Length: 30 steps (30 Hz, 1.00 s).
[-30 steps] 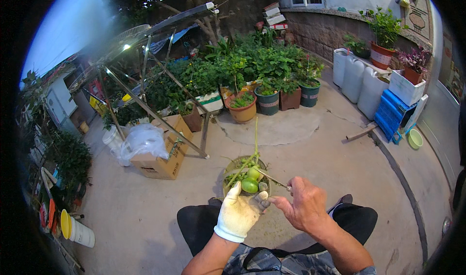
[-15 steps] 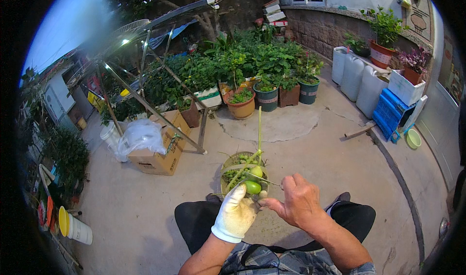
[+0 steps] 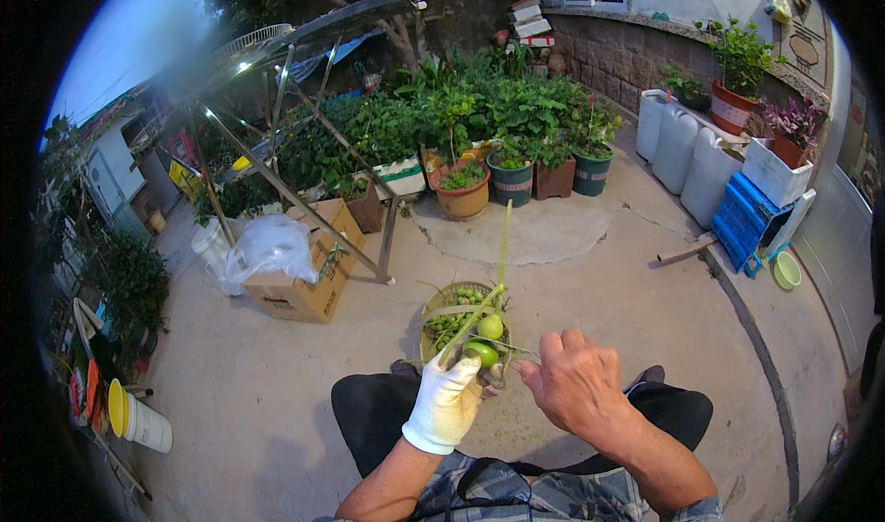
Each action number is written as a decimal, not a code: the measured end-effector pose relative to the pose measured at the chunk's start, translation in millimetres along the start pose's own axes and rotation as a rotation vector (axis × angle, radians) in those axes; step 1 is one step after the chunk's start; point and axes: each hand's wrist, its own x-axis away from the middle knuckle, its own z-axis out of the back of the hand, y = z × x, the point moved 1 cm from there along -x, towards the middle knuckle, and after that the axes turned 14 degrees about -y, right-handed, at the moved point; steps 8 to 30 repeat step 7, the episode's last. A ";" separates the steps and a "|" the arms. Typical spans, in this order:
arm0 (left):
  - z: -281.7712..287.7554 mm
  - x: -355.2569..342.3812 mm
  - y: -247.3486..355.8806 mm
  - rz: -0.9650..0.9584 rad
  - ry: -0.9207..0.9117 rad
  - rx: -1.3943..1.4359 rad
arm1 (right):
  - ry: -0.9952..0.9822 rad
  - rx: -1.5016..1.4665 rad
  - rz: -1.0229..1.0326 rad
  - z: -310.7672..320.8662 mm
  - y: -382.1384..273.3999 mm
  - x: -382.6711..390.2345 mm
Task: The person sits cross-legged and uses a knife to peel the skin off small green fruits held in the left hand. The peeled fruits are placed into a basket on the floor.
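Note:
My left hand (image 3: 444,410), in a white knit glove, is closed around a long pale green stem (image 3: 503,255) that reaches up and away over a basket. Two larger round green fruits, looking like tomatoes, hang beside that hand: a paler one (image 3: 489,327) above a bright green one (image 3: 479,352). Bare and curled, my right hand (image 3: 578,381) is just to their right, its thumb apart from the glove. A thin dark strip reaches from the fruits toward its fingers; whether it is a stem or a tool I cannot tell. Beneath, the round woven basket (image 3: 428,336) holds several small green fruits.
A cardboard box (image 3: 293,298) with clear plastic on it stands left, by a metal frame (image 3: 341,236). Potted plants (image 3: 461,190) line the garden bed ahead. White jugs (image 3: 672,144) and a blue crate (image 3: 742,218) stand right; a white bucket (image 3: 147,430) lies far left.
My right hand has shifted slightly right and down, its thumb drawing away from the gloved hand. The stem and its fruits have moved a little, and the view has turned slightly.

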 end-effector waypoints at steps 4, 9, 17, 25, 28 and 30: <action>0.9 0.0 -4.3 -0.002 0.003 -0.135 | 0.052 0.023 0.093 -2.4 0.7 -5.0; 0.0 3.6 -3.3 -0.016 -0.005 -0.219 | -0.008 -0.052 0.060 -7.3 -2.1 -7.2; 0.0 3.6 -3.3 -0.016 -0.005 -0.219 | -0.008 -0.052 0.060 -7.3 -2.1 -7.2; 0.0 3.6 -3.3 -0.016 -0.005 -0.219 | -0.008 -0.052 0.060 -7.3 -2.1 -7.2; 0.0 3.6 -3.3 -0.016 -0.005 -0.219 | -0.008 -0.052 0.060 -7.3 -2.1 -7.2; 0.0 3.6 -3.3 -0.016 -0.005 -0.219 | -0.008 -0.052 0.060 -7.3 -2.1 -7.2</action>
